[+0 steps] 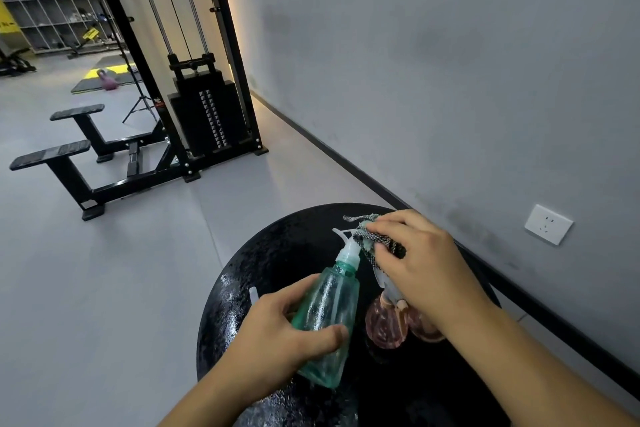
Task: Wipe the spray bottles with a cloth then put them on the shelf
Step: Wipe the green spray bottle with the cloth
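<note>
My left hand (277, 333) grips the body of a clear green spray bottle (329, 315), held tilted above a round black table (242, 274). My right hand (419, 263) pinches a checked grey-green cloth (372, 239) against the bottle's white spray head (349, 244). A pinkish-brown spray bottle (384, 322) lies on the table under my right wrist, partly hidden. A grid shelf (59, 7) stands far off at the upper left.
A black cable weight machine (204, 107) with two foot pads stands on the grey floor to the left. A purple kettlebell (109, 81) sits on a mat farther back. The grey wall on the right carries a white socket (548, 224).
</note>
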Tool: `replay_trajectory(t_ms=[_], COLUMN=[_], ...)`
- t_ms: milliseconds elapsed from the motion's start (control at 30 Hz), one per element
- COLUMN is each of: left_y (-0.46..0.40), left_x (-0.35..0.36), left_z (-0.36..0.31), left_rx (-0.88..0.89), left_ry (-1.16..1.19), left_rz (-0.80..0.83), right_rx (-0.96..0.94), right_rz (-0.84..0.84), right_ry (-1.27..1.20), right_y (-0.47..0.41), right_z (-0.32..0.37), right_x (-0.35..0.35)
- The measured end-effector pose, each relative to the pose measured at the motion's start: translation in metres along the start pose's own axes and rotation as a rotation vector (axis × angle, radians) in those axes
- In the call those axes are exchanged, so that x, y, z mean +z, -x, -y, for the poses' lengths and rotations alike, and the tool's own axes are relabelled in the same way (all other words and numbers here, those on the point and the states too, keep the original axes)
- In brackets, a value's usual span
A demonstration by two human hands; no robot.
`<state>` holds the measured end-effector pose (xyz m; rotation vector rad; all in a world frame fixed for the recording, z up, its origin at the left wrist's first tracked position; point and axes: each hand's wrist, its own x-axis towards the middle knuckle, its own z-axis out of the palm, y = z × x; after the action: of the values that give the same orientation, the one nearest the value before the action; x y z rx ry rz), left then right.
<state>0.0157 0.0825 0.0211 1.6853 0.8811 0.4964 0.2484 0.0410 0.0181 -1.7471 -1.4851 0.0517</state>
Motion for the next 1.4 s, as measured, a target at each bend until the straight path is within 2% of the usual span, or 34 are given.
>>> replay_trajectory(t_ms=[267, 467, 633, 800, 1033, 1267, 1400], left_y=[0.0, -0.001, -0.002, -0.005, -0.012, -0.011, -0.012], left_x=[0.003, -0.001, 0.002, -0.001, -0.005, -0.004, -0.005], left_z=[0.0, -0.003, -0.002, 0.0, 0.003, 0.005, 0.005], left_rx=[0.013, 0.024, 0.033, 0.03, 0.039, 0.056, 0.076], left_ry=[-0.022, 0.033, 0.027, 0.129, 0.205, 0.141, 0.188], left_rz=[0.018, -0.013, 0.005, -0.031, -0.12, -0.074, -0.1], right_rx=[-0.12, -0.042, -0.1, -0.056, 0.011, 0.01, 0.025], right_rz=[0.024, -0.035, 0.004, -0.033, 0.136, 0.059, 0.121], right_ry=[-0.044, -0.023, -0.062, -0.033, 0.005, -0.044, -0.028], right_y=[0.01, 0.003, 0.009, 0.005, 0.011, 0.011, 0.013], right_z=[0.019, 0.009, 0.018, 0.012, 0.012, 0.013, 0.013], right_x=[0.006, -0.002, 0.002, -0.001, 0.005, 0.003, 0.003])
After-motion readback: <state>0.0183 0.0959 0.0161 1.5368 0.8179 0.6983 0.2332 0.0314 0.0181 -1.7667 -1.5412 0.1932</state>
